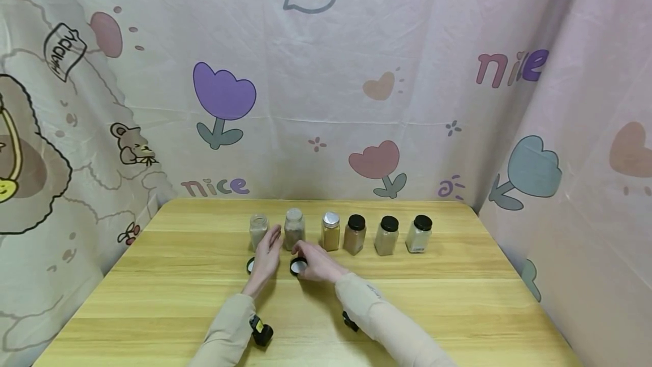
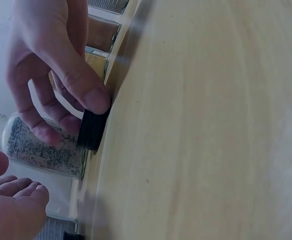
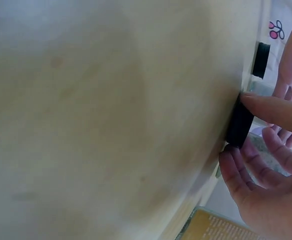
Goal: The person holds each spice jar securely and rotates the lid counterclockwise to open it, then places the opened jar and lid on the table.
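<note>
My right hand [image 1: 318, 263] pinches a black jar lid [image 1: 298, 267] by its rim, thumb on one side and fingertips on the other. White inside up, the lid lies low at the tabletop in front of an uncapped glass jar [image 1: 294, 231] of dark-flecked seasoning. My left hand [image 1: 268, 254] hovers between that jar and another uncapped jar [image 1: 258, 231] to its left, holding nothing, its fingers loosely extended. Under its wrist side a second black lid [image 1: 250, 265] lies partly hidden; it also shows in the right wrist view as a black lid [image 3: 261, 60].
To the right stand a silver-topped jar [image 1: 330, 232] of yellow powder and black-capped jars, one brown [image 1: 355, 235], one pale [image 1: 386, 236], one whitish [image 1: 419, 234]. The wooden table [image 1: 448, 310] ends at a printed cloth [image 1: 316, 101] behind.
</note>
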The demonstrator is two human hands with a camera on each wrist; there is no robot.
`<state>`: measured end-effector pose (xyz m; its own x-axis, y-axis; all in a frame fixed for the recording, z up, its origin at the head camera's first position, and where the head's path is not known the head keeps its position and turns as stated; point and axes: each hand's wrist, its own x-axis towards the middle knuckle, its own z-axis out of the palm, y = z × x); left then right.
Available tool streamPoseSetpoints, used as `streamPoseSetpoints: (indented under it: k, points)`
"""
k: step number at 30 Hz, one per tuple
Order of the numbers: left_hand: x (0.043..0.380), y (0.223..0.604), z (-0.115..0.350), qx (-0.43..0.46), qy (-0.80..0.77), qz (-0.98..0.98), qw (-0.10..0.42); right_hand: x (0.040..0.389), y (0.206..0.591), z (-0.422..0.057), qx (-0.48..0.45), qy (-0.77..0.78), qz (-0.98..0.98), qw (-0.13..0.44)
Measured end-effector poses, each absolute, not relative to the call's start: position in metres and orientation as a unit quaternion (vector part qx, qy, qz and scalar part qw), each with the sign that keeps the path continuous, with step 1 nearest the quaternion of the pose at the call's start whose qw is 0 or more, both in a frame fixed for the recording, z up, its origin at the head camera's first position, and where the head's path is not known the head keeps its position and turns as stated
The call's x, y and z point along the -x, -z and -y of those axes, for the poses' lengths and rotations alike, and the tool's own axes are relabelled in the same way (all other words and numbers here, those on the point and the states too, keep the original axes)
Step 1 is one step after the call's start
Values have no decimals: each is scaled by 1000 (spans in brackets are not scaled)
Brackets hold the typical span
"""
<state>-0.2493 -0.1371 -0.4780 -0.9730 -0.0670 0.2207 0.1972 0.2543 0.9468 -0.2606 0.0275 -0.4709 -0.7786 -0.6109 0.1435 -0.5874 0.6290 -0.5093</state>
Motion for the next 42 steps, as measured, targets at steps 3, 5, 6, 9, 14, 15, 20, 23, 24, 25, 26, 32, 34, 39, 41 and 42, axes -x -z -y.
streamPoseSetpoints:
  k: [3,5,6,9,14,15,20,23,24,25,26,32,34,39,41,42]
  points:
    - [249,479,137,42,614,781,107,262,472,-24,324,276,-905,21]
    - [249,479,137,44,616,780,107,263,472,-21,316,274,-908,21]
    - [249,480,138,45,615,780,108,263,472,-20,311,272,-910,20]
    - [249,480,138,45,614,781,105,263,473,-17,293,248,-923,5]
    - [249,481,139,49,616,779,103,260,471,-15,257,193,-946,-47]
    - [249,482,139,50,617,778,104,259,471,-15,251,185,-949,-57]
    - [248,483,139,52,617,778,107,255,468,-23,239,174,-953,-70]
    - [245,484,138,42,615,780,109,252,466,-34,241,197,-949,-55]
    - [243,484,137,36,616,779,111,251,466,-38,240,208,-947,-47]
    - [242,484,137,30,614,780,117,250,465,-42,238,219,-945,-38]
    - [240,484,136,22,613,781,121,249,464,-47,237,232,-943,-29]
    - [234,480,129,0,583,797,158,242,462,-72,215,289,-933,9]
    - [233,479,127,-3,570,803,173,241,461,-79,209,305,-929,14]
    - [231,478,123,-24,556,804,211,239,462,-97,204,341,-918,22]
    - [230,477,122,-34,555,802,220,239,462,-103,205,351,-913,21]
    - [230,477,122,-40,555,800,225,239,463,-106,207,359,-910,21]
